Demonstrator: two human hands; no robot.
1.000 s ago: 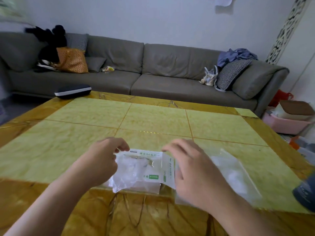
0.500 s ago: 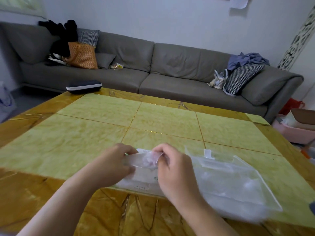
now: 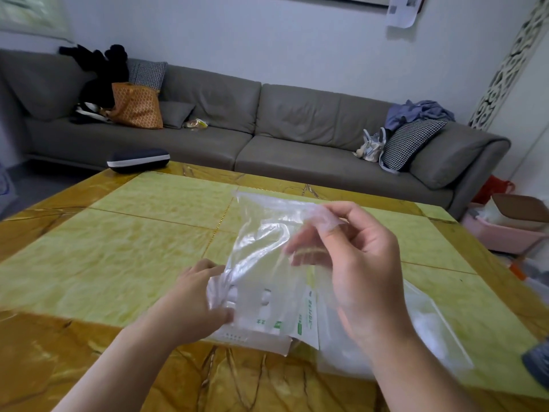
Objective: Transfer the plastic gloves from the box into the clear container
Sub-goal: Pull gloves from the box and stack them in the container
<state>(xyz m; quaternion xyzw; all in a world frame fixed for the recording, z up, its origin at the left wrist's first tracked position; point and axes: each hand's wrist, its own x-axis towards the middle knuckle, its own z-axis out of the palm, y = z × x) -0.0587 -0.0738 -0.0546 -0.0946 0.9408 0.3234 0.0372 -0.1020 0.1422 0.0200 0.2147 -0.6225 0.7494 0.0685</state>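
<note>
A flat white glove box with green print lies near the front edge of the yellow marble table. My left hand grips its left end. My right hand pinches a thin clear plastic glove and holds it raised above the box, its lower end still at the box opening. The clear zip container lies flat on the table to the right of the box, partly under my right forearm, with some white plastic inside.
A dark oval case sits at the table's far left corner. Behind the table runs a grey sofa with bags and cushions. A pink bin stands on the floor at right. A dark object pokes in at the right edge.
My right hand has risen from the box opening, drawing a clear glove up and out. The left hand stays on the box's left end. The camera has tilted.
</note>
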